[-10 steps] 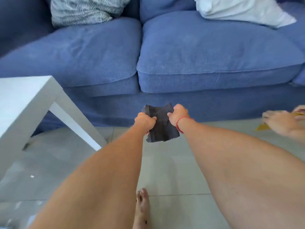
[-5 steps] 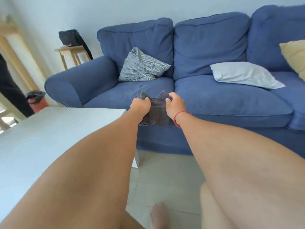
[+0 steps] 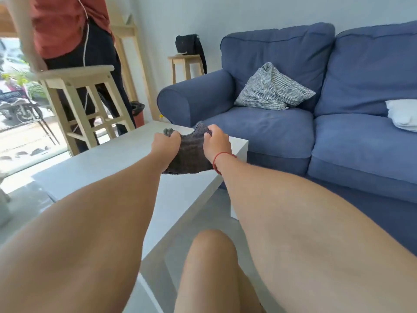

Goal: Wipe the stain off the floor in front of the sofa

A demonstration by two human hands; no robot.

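Note:
A dark grey cloth (image 3: 190,154) hangs stretched between my two hands, held out in front of me above the white coffee table (image 3: 108,168). My left hand (image 3: 165,143) is shut on its left top corner. My right hand (image 3: 216,143), with a red string at the wrist, grips the right top corner. The blue sofa (image 3: 282,132) stands to the right and behind. Little of the floor (image 3: 216,213) shows between the table and the sofa, and no stain is visible there.
A striped cushion (image 3: 270,89) and a white cushion (image 3: 404,114) lie on the sofa. At the left a wooden stool (image 3: 83,96) stands with another person (image 3: 74,30) behind it. A small wooden side table (image 3: 187,64) with a black bag stands by the wall. My knee (image 3: 209,256) is low in view.
My view has lifted and swung left, from the floor by the sofa up to the coffee table and the room. Both hands kept hold of the cloth, now over the table.

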